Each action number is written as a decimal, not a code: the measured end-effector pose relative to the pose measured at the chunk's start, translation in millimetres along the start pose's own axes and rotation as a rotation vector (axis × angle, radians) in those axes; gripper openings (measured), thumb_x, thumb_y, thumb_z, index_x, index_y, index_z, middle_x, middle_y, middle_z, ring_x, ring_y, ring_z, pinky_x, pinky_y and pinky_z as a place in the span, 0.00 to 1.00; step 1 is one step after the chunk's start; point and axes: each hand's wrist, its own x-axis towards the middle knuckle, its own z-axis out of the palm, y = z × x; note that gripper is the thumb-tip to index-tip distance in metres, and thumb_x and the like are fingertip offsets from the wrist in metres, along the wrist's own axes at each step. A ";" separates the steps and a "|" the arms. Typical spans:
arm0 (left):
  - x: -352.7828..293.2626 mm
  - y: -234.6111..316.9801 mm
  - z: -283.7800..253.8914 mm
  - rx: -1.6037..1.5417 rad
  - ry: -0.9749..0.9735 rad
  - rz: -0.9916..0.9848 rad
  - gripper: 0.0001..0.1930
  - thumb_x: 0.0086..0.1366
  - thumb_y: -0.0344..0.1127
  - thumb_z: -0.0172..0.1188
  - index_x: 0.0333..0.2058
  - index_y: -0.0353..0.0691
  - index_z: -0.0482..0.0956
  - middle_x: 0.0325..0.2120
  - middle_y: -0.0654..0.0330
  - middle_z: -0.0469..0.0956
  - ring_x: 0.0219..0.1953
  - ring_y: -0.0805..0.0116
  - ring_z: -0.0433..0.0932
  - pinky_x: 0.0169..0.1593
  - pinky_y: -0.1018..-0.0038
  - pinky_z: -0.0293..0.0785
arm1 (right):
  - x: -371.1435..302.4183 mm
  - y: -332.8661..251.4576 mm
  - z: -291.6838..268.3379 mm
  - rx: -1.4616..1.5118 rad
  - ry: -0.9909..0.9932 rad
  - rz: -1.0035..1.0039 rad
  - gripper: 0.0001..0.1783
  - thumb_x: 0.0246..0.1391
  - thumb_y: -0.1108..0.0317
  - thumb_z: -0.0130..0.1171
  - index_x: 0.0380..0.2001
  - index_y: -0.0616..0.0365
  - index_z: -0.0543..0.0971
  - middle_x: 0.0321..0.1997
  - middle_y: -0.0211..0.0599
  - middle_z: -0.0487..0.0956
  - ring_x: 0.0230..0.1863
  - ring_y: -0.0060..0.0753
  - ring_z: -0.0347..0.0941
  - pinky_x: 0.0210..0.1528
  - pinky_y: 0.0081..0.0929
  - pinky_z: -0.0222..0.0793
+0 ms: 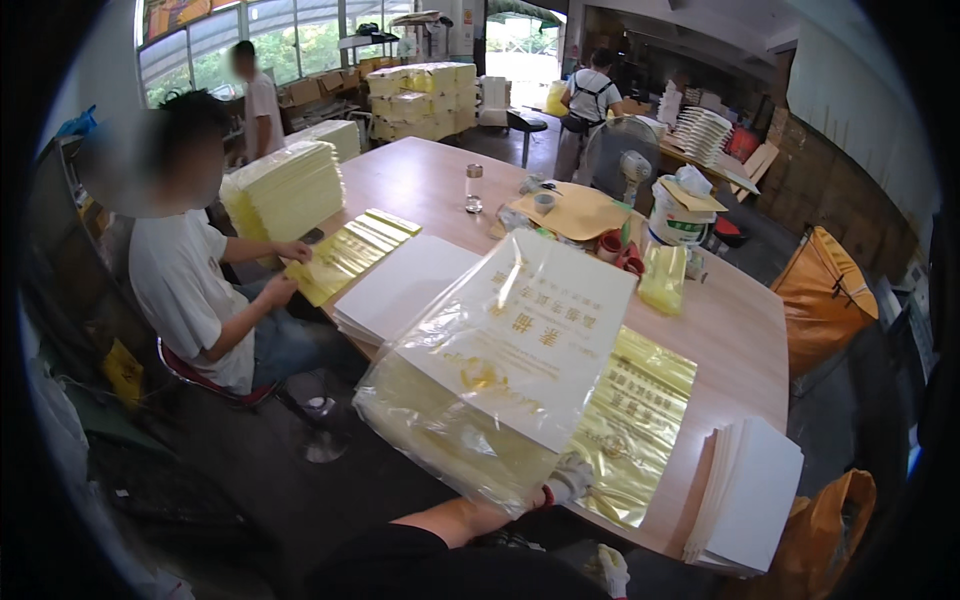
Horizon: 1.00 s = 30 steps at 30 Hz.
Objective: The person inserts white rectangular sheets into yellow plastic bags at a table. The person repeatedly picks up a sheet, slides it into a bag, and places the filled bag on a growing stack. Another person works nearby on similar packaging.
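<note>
A clear yellowish plastic bag (440, 440) with gold printing is held up and tilted in front of me. A block of white paper (575, 300) fills its upper part, and the film below is loose and crumpled. My left hand (572, 478), in a pale glove with a red band at the wrist, grips the bag's lower right corner; its fingers are partly hidden. Low at the bottom edge is my right hand (612, 572), in a white glove, apart from the bag; its fingers are too small and blurred to read. Flat yellow printed bags (640, 420) lie beside the held bag.
White paper stacks (750, 490) (410, 285) lie on the wooden table (735, 350). A co-worker (195, 270) at the left handles yellow bags (350, 255). A glass bottle (474, 190), red tape rolls (610, 245), a bucket (680, 215) and a fan (625, 160) stand farther off.
</note>
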 end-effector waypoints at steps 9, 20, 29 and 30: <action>30.0 -2.1 -25.7 -0.301 0.166 0.102 0.04 0.48 0.33 0.55 0.22 0.41 0.76 0.21 0.54 0.74 0.29 0.54 0.71 0.40 0.66 0.65 | -1.4 -57.1 77.6 0.184 -0.167 -0.235 0.17 0.53 0.63 0.54 0.43 0.60 0.72 0.25 0.33 0.72 0.26 0.27 0.69 0.30 0.24 0.69; 71.3 -26.6 -13.7 -1.617 0.425 -0.587 0.06 0.62 0.34 0.46 0.32 0.39 0.70 0.22 0.62 0.75 0.20 0.75 0.71 0.24 0.80 0.67 | 47.8 -93.3 6.5 -1.234 0.800 -1.163 0.24 0.35 0.62 0.64 0.39 0.57 0.71 0.43 0.50 0.71 0.43 0.52 0.67 0.41 0.38 0.66; 98.8 84.5 -109.2 -1.026 0.099 -0.046 0.17 0.60 0.24 0.48 0.49 0.32 0.63 0.33 0.61 0.77 0.30 0.78 0.72 0.31 0.83 0.69 | 106.3 -133.7 79.2 -1.344 0.958 -0.881 0.07 0.45 0.69 0.54 0.30 0.56 0.73 0.33 0.47 0.74 0.39 0.45 0.72 0.40 0.35 0.69; 101.3 76.7 -95.2 -1.061 0.133 -0.011 0.20 0.59 0.24 0.51 0.50 0.32 0.62 0.34 0.59 0.77 0.32 0.75 0.73 0.33 0.80 0.70 | 79.5 -140.5 76.9 -1.263 0.717 -1.008 0.07 0.45 0.69 0.54 0.31 0.56 0.74 0.32 0.47 0.74 0.39 0.46 0.71 0.41 0.34 0.68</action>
